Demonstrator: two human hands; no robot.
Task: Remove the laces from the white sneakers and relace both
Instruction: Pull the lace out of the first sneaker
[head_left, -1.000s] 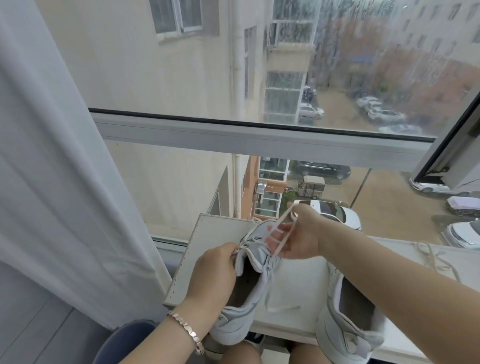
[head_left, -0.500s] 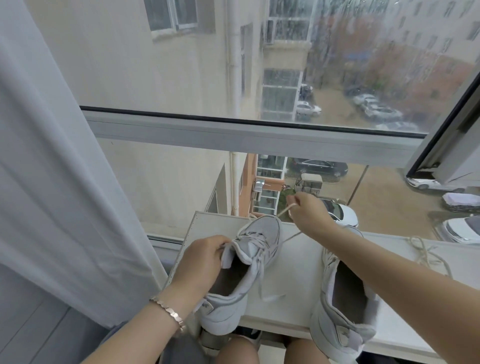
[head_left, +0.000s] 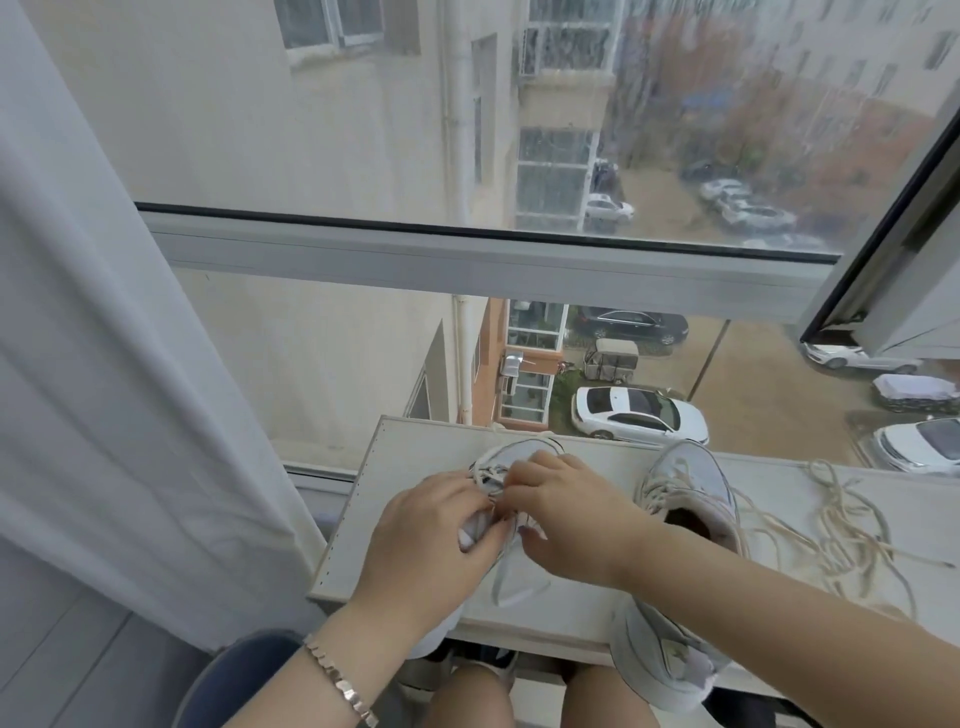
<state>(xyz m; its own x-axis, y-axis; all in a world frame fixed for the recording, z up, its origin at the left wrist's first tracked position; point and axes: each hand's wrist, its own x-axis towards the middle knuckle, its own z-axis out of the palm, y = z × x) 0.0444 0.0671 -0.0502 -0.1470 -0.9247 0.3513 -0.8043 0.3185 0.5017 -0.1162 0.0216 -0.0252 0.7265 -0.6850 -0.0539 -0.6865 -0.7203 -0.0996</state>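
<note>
- Hands meet over one white leather sneaker that lies on a pale flat board by the window, toe pointing away from the person.
- The left hand curls round the near side of this sneaker and grips its soft top part; the shoe sits under the palm and fingers.
- The right hand is bent over the middle of the shoe, and its fingertips pinch the thin white lace just where the lace holes are.
- One end of that lace hangs down from the hands onto the board.
- A second white sneaker stands under the right forearm, its laces slack, its heel past the board's near edge.
- A loose cream lace lies in a tangle on the board, to the right of the second sneaker.
- A shiny metal link bracelet is on the left wrist.
</note>
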